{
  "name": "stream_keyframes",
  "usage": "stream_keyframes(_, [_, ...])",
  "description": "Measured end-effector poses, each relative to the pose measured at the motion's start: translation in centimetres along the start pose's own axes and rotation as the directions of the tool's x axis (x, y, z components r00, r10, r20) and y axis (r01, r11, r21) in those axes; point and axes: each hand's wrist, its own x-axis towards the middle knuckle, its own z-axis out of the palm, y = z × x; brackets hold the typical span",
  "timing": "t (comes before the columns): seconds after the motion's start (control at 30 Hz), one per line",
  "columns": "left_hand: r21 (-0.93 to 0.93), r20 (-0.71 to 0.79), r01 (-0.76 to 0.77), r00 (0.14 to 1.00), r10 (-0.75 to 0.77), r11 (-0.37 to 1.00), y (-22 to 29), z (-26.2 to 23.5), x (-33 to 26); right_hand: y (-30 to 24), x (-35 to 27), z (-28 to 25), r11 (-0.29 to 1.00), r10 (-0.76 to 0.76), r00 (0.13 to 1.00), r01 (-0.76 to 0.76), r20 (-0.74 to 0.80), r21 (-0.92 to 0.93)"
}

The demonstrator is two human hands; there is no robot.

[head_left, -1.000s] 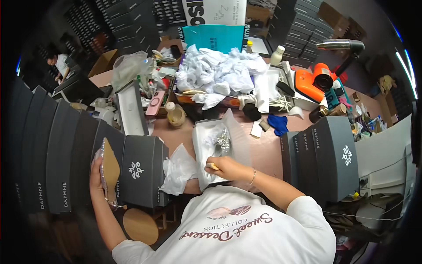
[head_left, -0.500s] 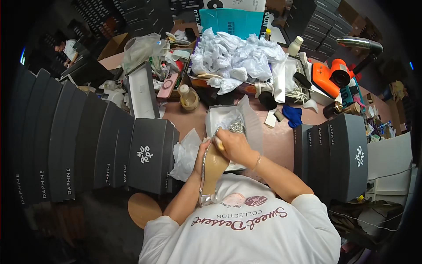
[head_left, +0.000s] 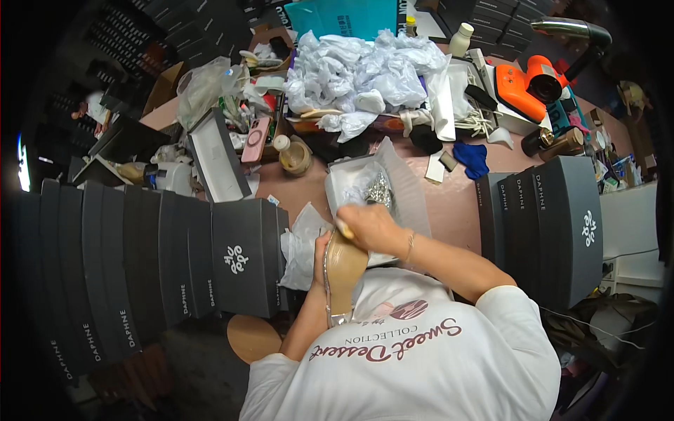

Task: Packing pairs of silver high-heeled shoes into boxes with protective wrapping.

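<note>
A shoe (head_left: 342, 277) with a tan sole and a shiny silver edge is tilted in front of my chest, sole in view. My left hand (head_left: 320, 261) is closed around its left side near the toe. My right hand (head_left: 372, 228) is closed on a small yellowish piece (head_left: 344, 228) at the toe end; its kind is mostly hidden by the fingers. Just beyond, an open white-lined box (head_left: 340, 184) holds crumpled tissue and a silver sparkly piece (head_left: 380, 191). White tissue paper (head_left: 303, 245) lies left of my left hand.
Grey shoe boxes stand in rows at the left (head_left: 246, 259) and right (head_left: 565, 231). Beyond are a heap of white crumpled paper (head_left: 361, 74), a jar (head_left: 295, 156), a pink phone (head_left: 255, 139), a blue cloth (head_left: 471, 160) and an orange tool (head_left: 523, 91).
The view has shifted, so the table things sit higher in the picture. My right hand has moved slightly over the shoe's toe; both hands keep their hold.
</note>
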Motion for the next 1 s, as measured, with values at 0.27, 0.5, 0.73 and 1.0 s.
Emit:
stream_keyframes(0.27, [0.094, -0.347, -0.018, 0.937, 0.05, 0.995, 0.1, 1.2, 0.8, 3.6, 0.2, 0.5, 0.988, 0.12, 0.967, -0.094, -0.224, 0.125])
stream_keyframes(0.5, [0.451, -0.297, 0.047, 0.95, 0.1, 0.891, 4.3, 1.1, 1.4, 10.1, 1.4, 3.4, 0.844, 0.479, 0.837, -0.354, -0.266, 0.403])
stream_keyframes(0.73, [0.589, 0.27, 0.161, 0.884, 0.38, -0.792, 4.0, 0.6, 3.7, 12.9, -5.8, 3.7, 0.155, 0.848, 0.517, -0.446, 0.113, 0.882])
stream_keyframes(1.0, [0.812, -0.132, 0.259, 0.954, 0.269, -0.523, -3.5, -7.1, 9.7, 12.5, -7.4, 4.3, 0.057, 0.816, 0.554, -0.359, 0.164, 0.932])
